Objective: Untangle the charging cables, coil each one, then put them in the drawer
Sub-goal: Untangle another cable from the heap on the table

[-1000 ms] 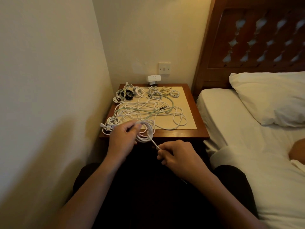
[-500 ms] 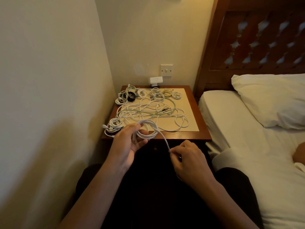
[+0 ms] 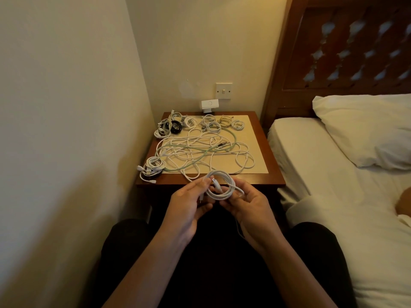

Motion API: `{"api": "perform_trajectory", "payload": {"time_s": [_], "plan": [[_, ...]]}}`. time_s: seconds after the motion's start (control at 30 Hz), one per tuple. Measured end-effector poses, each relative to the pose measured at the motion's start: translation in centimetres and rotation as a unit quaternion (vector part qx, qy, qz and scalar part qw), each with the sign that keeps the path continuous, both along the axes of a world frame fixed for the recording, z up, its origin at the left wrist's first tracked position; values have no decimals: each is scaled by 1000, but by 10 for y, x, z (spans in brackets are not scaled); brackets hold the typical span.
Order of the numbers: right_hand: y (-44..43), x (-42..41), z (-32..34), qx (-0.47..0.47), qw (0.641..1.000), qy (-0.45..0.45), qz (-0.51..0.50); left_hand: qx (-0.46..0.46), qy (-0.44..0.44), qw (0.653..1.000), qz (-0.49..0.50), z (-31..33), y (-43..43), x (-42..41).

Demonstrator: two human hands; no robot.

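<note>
Nightstand (image 3: 255, 180), right hand (image 3: 250, 208) seemingly pinching cable coil (image 3: 219, 172)

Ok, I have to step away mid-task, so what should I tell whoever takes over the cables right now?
Left hand and right hand both grip one coiled white cable by the front edge of the nightstand.
Done: small coils along its back, one more coil at its front left corner.
Left: the loose tangle in the middle, then everything into the drawer, which is not in view.

nearest coil (image 3: 220, 185): was plain white
long tangled cable (image 3: 234, 138): looked pale green
little back coil (image 3: 175, 128): was black
nightstand (image 3: 274, 172): reddish-brown, mat (image 3: 253, 141) was tan
</note>
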State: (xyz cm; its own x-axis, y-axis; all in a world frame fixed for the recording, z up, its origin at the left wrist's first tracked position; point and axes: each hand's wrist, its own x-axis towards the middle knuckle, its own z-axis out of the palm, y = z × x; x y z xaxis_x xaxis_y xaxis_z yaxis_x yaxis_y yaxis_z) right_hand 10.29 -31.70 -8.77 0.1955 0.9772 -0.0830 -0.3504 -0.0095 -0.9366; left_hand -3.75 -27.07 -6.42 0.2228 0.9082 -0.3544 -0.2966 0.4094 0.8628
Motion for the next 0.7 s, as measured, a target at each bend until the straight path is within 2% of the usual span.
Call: {"api": "perform_trajectory", "payload": {"time_s": [0.17, 0.3, 0.37, 0.5, 0.63, 0.7], "plan": [[-4, 4, 0, 8, 999, -33, 36, 2, -14, 1000, -5, -3, -3, 3], [-2, 4, -2, 9, 984, -180, 12, 1, -42, 999, -2, -7, -5, 6], [0, 6, -4, -2, 975, -224, -11, -1, -55, 998, 3, -8, -6, 6], [1, 6, -6, -35, 983, -182, -14, 17, -55, 998, -2, -7, -8, 5], [2, 10, -11, -69, 965, -252, 2, 51, -16, 998, 33, -7, -3, 2], [0, 12, -9, -70, 973, -220, -10, 57, -21, 998, 31, -5, 0, 1]]}}
